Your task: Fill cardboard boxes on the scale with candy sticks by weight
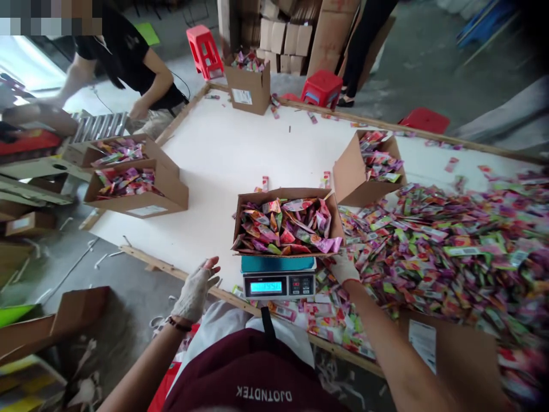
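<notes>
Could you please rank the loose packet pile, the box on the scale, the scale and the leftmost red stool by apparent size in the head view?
1. loose packet pile
2. box on the scale
3. the scale
4. leftmost red stool; it stands far off, so its rank is unsure.

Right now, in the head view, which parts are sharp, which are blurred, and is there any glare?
Head view: the carton of sachets on the scale is sharp; the loose sachet pile smears toward the right edge; daylight washes out the upper left; the scale's lit display glows, its digits unclear.
</notes>
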